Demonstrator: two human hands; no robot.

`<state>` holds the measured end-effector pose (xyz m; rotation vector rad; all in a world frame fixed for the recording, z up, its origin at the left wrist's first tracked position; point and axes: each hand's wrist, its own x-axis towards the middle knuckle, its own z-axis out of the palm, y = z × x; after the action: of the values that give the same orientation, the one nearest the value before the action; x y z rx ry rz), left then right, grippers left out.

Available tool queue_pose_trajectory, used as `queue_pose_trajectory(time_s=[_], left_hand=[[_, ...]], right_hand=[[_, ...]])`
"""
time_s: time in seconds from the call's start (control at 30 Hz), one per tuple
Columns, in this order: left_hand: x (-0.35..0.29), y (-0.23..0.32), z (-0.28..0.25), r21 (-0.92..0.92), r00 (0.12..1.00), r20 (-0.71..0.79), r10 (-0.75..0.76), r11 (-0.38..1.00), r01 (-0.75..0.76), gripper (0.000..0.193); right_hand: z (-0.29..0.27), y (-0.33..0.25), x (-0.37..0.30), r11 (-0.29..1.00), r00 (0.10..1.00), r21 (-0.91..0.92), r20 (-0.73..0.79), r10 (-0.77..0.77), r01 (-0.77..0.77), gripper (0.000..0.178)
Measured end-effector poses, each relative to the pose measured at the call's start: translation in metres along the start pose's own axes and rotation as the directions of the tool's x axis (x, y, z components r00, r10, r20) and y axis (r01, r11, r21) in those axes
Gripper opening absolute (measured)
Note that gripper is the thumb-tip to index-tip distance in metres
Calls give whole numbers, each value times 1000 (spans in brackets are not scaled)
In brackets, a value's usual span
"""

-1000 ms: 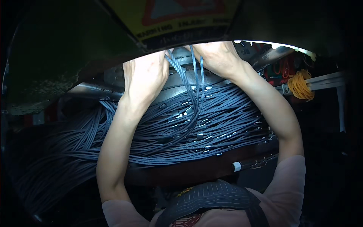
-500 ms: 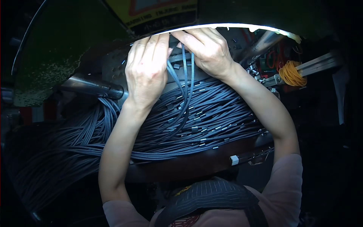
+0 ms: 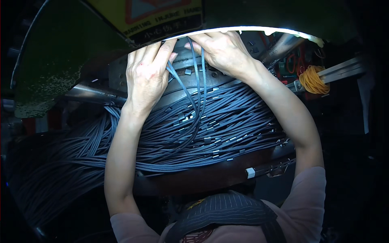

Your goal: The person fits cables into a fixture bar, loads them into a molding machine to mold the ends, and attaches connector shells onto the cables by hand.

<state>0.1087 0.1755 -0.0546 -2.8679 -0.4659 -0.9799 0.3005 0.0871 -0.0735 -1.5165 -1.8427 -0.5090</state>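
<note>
My left hand [image 3: 148,75] reaches up to the rim of a green machine cover, its fingers bent and their tips partly hidden. A grey braided cord [image 3: 179,80] runs up to its thumb, and the hand is closed on it. To the right, my right hand [image 3: 227,52] is also closed, with a second grey cord [image 3: 203,71] running into its fingers; the rim covers some of the grip. Between the hands, another length of cord [image 3: 196,65] passes up under the rim. Below them lies a thick bundle of grey cords [image 3: 227,117] with small metal clips on it.
The green cover [image 3: 60,60] with a yellow warning label [image 3: 166,12] and bright edge overhangs my hands. A metal plate [image 3: 117,75] with loose clips lies beneath. Metal bars [image 3: 95,94] stand at left and right. Yellow cord [image 3: 314,79] is wound on a rail at right.
My left hand has moved left and slightly down, widening the gap between my hands. The cord at its thumb has shifted left with it. My right hand has moved only slightly.
</note>
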Motion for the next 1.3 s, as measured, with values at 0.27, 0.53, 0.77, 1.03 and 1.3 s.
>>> queue_pose_trajectory(time_s=[0.27,0.53,0.77,1.03,1.3], left_hand=[[-11,-8,-37,39,992,116,-44,998,40,56],[-204,111,-174,-571,565,821,81,114,813,47],[-365,148,-63,-456,-158,792,-590,-743,490,53],[-367,153,-65,-494,-213,752,-624,-747,445,49],[-385,150,-60,-471,-229,751,-620,-745,473,39]], right_hand=[[-39,-20,-8,998,998,-42,49,-39,41,52],[-231,-68,-274,618,614,-50,-208,762,-784,25],[-122,-147,-424,44,79,190,178,981,-981,53],[-126,-146,-424,158,193,174,206,959,-972,37],[-142,-136,-410,312,296,-125,129,946,-942,32]])
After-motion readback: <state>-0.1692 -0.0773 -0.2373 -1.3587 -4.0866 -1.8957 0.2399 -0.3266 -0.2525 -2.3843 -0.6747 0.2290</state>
